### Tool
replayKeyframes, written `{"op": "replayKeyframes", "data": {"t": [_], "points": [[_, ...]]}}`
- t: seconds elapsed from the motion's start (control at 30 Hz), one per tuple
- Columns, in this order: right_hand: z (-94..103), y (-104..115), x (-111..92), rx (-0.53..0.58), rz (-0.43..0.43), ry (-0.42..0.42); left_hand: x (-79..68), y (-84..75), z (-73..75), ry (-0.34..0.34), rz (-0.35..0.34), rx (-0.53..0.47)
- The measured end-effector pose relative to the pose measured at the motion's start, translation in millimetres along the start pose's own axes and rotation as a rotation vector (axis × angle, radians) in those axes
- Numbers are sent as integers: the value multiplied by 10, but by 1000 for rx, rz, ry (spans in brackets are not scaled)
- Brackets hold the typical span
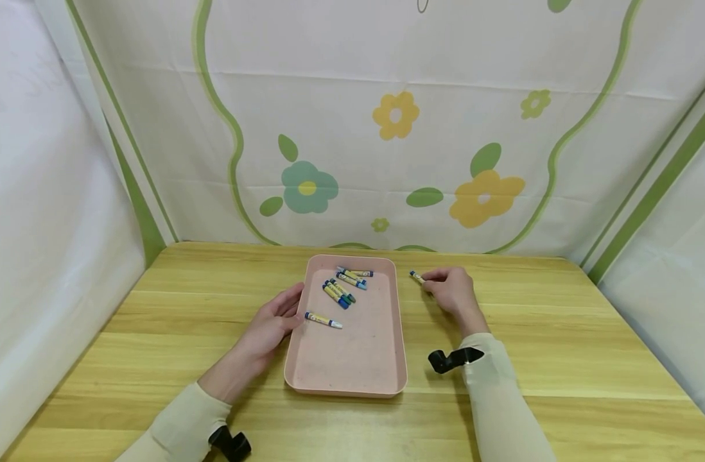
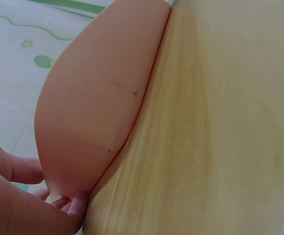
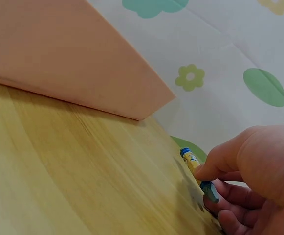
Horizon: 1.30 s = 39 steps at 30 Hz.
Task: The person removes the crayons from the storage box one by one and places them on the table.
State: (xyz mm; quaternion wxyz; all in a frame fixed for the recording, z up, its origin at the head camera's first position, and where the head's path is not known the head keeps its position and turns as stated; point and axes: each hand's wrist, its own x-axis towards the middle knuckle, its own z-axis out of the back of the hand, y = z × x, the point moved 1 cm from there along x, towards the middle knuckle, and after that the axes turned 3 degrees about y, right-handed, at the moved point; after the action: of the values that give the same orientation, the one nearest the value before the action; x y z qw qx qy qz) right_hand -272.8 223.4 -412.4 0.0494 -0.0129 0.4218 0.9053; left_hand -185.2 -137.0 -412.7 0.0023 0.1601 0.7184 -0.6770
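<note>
A pink rectangular tray [image 1: 352,359] lies on the table with several crayons in paper wrappers inside it. One crayon [image 1: 323,320] with a pale tip lies apart, near the tray's left wall; the others [image 1: 336,294] are grouped toward the far end. My left hand [image 1: 266,330] grips the left wall, its thumb at the rim and its fingers against the outside. Right of the tray, my right hand [image 1: 453,294] pinches a crayon [image 3: 188,159] between thumb and fingers, close over the table. That crayon has a blue end and a dark greenish tip.
The wooden table [image 1: 560,359] reaches back to a white curtain [image 1: 341,115] printed with flowers, with more white cloth at both sides. A black wrist mount [image 1: 453,359] sits on the right sleeve and another [image 1: 230,443] on the left.
</note>
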Motion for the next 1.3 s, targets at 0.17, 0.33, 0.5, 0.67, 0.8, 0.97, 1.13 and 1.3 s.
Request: {"op": "replayKeyframes", "data": {"t": [0.17,0.33,0.5,0.67,0.8,0.97,1.13,1.3], "points": [[-4,-10,4,-9,-3,7,-8,-4,8,1,2,1],[-11,-23,6,-25,-8,14,-11,-5,8,3,4,1],[-11,-32,9,-41,-2,10,-9,-1,12,4,2,0],[-1,-32,17,-55,2,12,-4,-7,6,3,2,-3],[9,-34,21,-55,-11,23,-5,-12,-3,8,-5,-5],[10,-34,20,-47,-29,39,-10,-11,-2,19,-15,-8],[7,-33,16,-51,-26,41,-14,-11,-2,20,-15,-10],[9,-27,14,-49,-32,45,-5,-11,-1,11,-9,-9]]}}
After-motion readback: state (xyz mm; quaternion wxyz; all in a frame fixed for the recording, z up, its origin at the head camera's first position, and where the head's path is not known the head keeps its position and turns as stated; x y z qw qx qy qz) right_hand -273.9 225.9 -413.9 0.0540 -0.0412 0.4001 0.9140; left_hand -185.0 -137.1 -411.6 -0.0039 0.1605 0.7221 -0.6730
